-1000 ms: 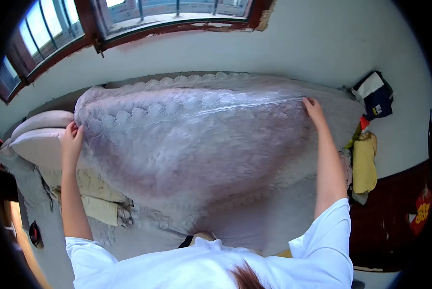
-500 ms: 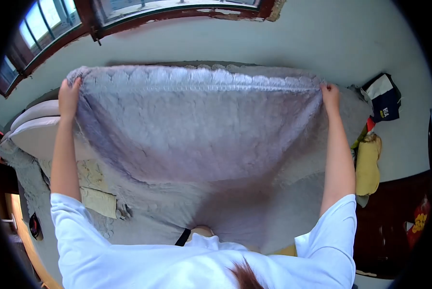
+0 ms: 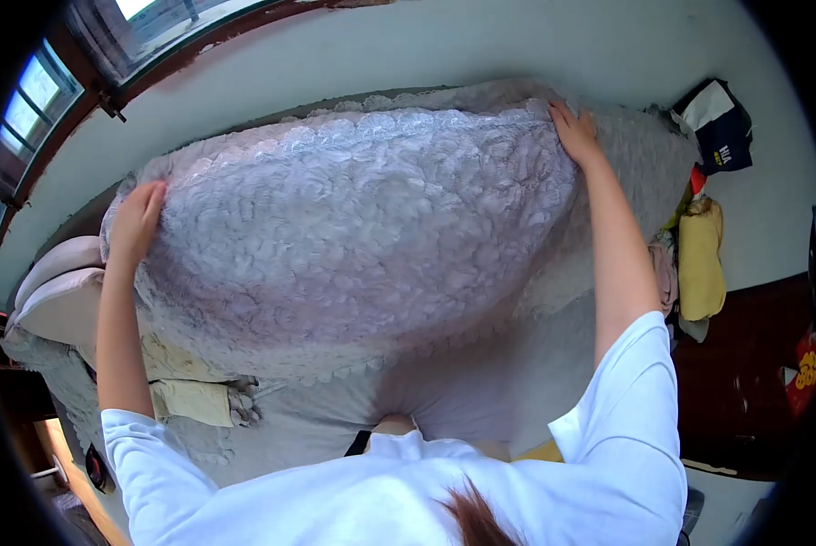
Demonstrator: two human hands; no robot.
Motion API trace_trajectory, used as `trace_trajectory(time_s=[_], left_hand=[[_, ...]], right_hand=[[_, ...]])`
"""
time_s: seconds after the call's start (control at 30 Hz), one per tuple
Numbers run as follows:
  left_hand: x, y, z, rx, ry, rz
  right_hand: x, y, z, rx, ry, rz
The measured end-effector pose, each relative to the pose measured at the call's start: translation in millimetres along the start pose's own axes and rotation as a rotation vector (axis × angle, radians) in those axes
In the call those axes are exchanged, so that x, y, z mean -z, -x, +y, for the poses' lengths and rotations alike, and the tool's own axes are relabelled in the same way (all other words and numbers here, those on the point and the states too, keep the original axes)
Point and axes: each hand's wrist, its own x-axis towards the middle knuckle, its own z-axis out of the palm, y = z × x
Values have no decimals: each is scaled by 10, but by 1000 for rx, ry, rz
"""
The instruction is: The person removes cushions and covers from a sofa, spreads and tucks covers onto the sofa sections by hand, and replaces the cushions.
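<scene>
A fluffy grey-lavender blanket (image 3: 353, 227) with a scalloped lace edge stretches between my two hands, its embossed plush side facing up. My left hand (image 3: 137, 218) is closed on the blanket's left corner, close to the stacked pillows. At the far right corner, my right hand (image 3: 576, 135) grips the lace edge, its fingers partly stretched over the fabric. The blanket's lower part drapes loosely towards me over the grey bed cover (image 3: 481, 391).
Pale pillows (image 3: 67, 296) lie at the left, with a folded cream cloth (image 3: 194, 402) nearer me. To the right are a yellow rolled bundle (image 3: 701, 259), a dark blue and white bag (image 3: 717, 127) and a dark red wooden surface (image 3: 745, 391). Barred windows (image 3: 40, 100) line the wall.
The blanket's far edge has tipped down and its plush side now faces up. My left hand has dropped slightly, and my right hand has moved inward and away from me. The view has turned.
</scene>
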Motion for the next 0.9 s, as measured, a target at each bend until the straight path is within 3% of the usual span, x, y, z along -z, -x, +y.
trace_trajectory(time_s=[0.03,0.1,0.17,0.23,0.3,0.37,0.57,0.67,0.77,0.9], left_hand=[[-35,45,42,52,118,-85],[-142,111,-1,-6,80,80],[-219,147,-31,23,12,181],[-275,157,-39,37,3,239],[-327,168,-60,25,1,281],[-314,144,-13,77,-17,236],[-350,137,-97,161,-83,146],[-234,240,-117,170,-138,165],[-81,367,-90,326,-51,109],[-439,229,-252,180,-48,330]], right_hand=[[32,76,-114,-3,100,59],[116,235,-397,-9,299,186],[220,344,-703,369,447,447],[307,613,-1174,575,-22,280],[32,955,-1479,520,-270,179],[-266,1053,-1553,591,-171,346],[-303,905,-1578,456,-64,214],[-120,792,-1602,586,-14,212],[52,675,-1757,658,-32,324],[-291,554,-1850,484,-68,318]])
